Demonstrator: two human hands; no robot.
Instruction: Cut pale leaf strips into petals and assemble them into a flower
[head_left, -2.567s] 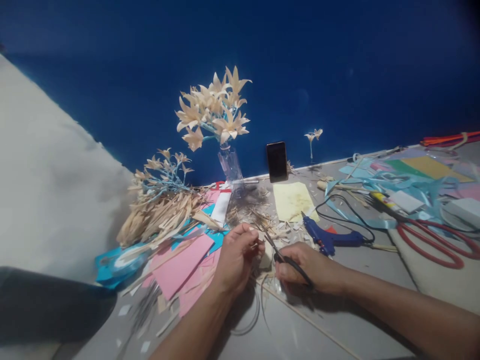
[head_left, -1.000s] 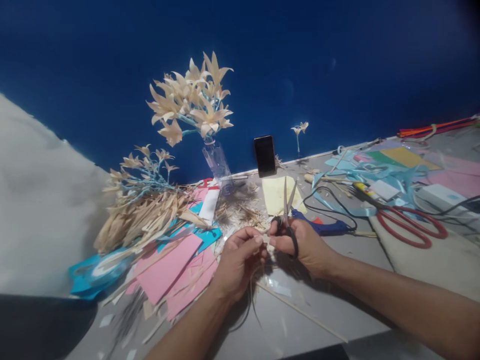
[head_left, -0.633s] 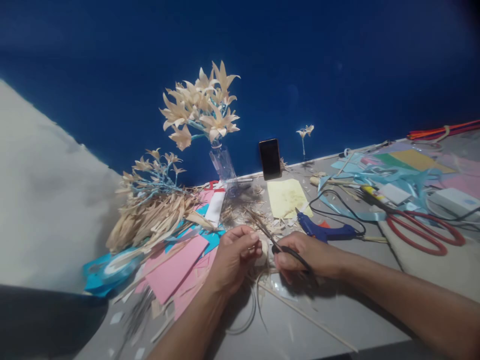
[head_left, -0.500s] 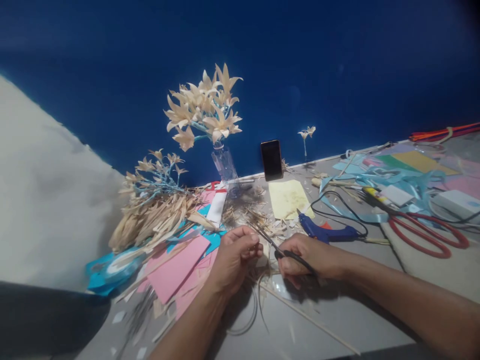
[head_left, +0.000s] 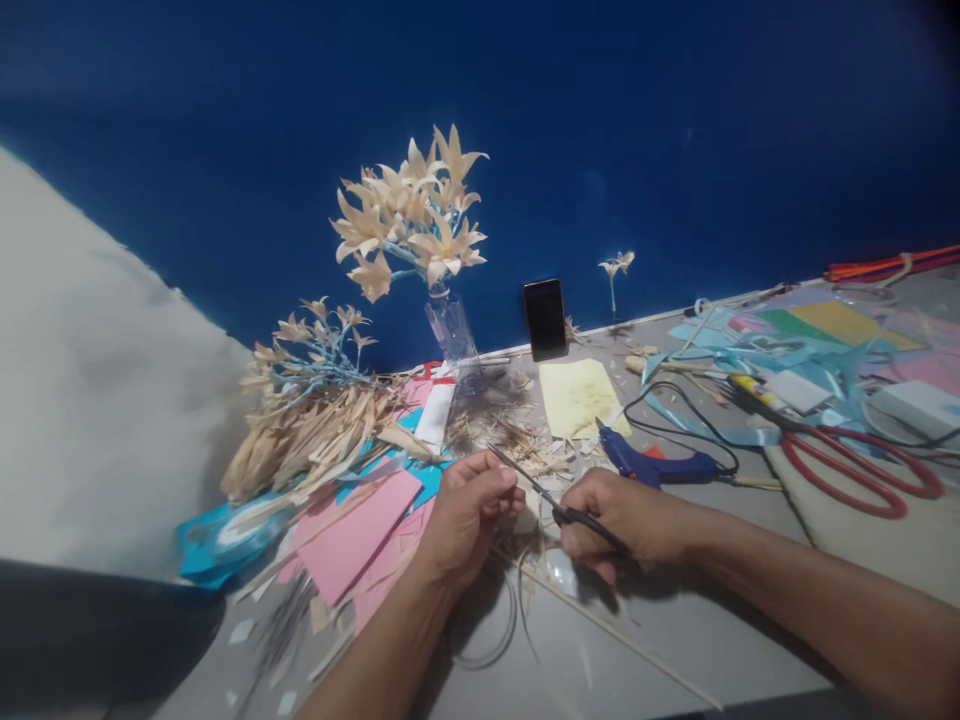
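Scissors (head_left: 525, 482) in right hand (head_left: 611, 512), cluttered grey floor (head_left: 675, 620), blue wall (head_left: 675, 130).

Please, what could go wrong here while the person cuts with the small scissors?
The scissors in the right hand point toward the left hand, whose fingers pinch a small pale piece; a slip might nick them. The glue gun and its cord lie just beyond the right hand and could get knocked.

Small black-handled scissors (head_left: 551, 503), slim metal blades nearly closed and angled up and away, lie low over a pale, straw-coloured dried-leaf strip (head_left: 529, 510), just in front of the blue hot-glue gun (head_left: 654, 464) on the grey worktop (head_left: 570, 650).
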